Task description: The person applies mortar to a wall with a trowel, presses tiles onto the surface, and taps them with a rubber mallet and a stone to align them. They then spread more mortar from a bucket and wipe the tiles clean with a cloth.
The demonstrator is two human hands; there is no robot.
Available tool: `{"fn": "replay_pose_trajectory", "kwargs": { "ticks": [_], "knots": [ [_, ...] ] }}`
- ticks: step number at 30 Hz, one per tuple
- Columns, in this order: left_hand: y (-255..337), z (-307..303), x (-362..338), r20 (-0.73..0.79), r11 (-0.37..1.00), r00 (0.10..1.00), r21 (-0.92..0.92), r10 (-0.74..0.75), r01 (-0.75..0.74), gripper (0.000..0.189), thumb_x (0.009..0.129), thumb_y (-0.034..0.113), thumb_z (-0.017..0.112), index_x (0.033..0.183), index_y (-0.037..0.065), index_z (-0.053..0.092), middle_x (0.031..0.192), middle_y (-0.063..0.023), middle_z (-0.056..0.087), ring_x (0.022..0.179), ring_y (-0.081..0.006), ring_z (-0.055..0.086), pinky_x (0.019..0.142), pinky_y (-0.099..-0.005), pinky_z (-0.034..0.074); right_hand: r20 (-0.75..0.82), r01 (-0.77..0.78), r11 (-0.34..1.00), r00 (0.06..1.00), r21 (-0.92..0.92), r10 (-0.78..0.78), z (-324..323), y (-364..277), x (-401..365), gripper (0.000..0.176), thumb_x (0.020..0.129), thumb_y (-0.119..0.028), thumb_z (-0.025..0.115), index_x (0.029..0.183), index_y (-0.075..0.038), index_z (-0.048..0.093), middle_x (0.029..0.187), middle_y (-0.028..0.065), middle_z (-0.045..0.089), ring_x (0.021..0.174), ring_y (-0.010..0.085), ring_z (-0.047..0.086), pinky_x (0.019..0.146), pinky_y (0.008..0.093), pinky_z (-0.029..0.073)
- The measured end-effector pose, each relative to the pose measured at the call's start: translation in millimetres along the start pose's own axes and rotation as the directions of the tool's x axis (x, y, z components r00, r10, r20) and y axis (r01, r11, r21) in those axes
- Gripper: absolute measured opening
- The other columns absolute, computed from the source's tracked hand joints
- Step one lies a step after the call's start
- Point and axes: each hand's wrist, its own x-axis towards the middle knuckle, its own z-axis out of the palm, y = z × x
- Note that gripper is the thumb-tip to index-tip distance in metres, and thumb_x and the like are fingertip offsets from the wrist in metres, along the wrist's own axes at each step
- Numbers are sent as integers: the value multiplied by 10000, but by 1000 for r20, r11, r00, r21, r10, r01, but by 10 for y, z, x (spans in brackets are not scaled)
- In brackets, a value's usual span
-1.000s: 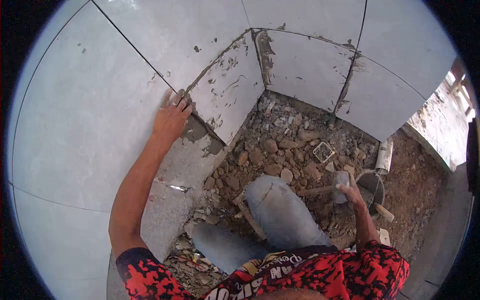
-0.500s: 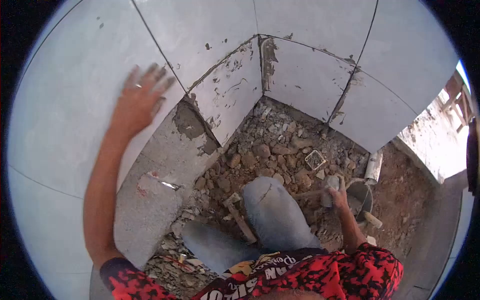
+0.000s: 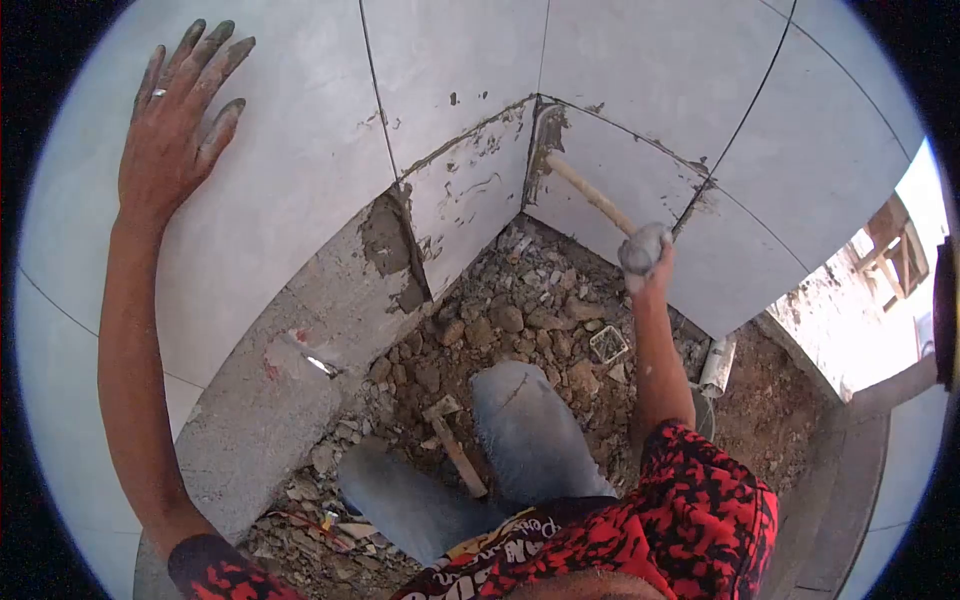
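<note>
the mallet [image 3: 598,204] lies right of the tiled corner [image 3: 531,150], handle's long axis pointing toward it. the right hand [image 3: 654,271], gripping the mallet's head, is nearer that corner; the left hand [image 3: 172,140], fingers spread, is well left of it.

We face two walls of large, pale grey-white rectangular tiles, the left wall [image 3: 300,150] and the right wall [image 3: 680,80], meeting at an inner corner, with dark joints and smears of grey mortar. Beneath the tiles on the left we see a bare strip of rough grey cement [image 3: 250,390]. Below lies an uneven floor of brown earth and broken stones [image 3: 480,330]. Bright light fills an opening [image 3: 918,200] at far right, where we make out brown wooden framing [image 3: 900,262].
</note>
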Motion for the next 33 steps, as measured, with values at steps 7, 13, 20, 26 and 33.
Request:
{"fn": "replay_pose_trajectory", "kwargs": {
  "ticks": [7,13,20,26,33],
  "knots": [
    [9,73,-35,75,999,996,39,-38,35,547,819,203,539,1330,236,346,1404,5,296,1305,-194,247,1094,-417,169,148,-42,997,988,58,33,512,192,430,344,846,-383,471,1060,-113,473,914,91,549,819,284,555,716,448,475],
    [44,30,-6,67,997,997,69,-46,41,524,822,248,549,1314,239,370,1385,7,327,1283,-188,287,1094,-391,186,149,-64,998,987,21,60,699,322,349,360,856,-381,457,1071,-94,482,949,93,564,834,272,571,728,428,489],
    [69,-55,34,3,999,999,9,45,-45,581,814,231,549,1344,247,310,1415,15,272,1309,-186,232,1094,-404,178,103,-95,994,991,53,89,662,270,299,383,858,-386,448,1103,-93,467,958,96,563,831,273,568,732,425,486],
    [36,1,33,-119,995,990,-61,71,-78,569,815,222,547,1338,246,326,1413,14,276,1306,-191,243,1092,-407,182,117,-94,995,988,-34,98,636,258,512,393,845,-392,469,1098,-92,470,964,101,564,855,283,558,764,445,470],
    [367,-377,123,158,989,979,-46,-130,139,560,731,226,613,1252,126,433,1361,-116,339,1296,-274,257,1087,-453,156,62,-120,990,990,-72,124,594,230,226,374,837,-374,485,1081,-90,486,971,99,565,873,276,565,751,434,475]
  ]
}}
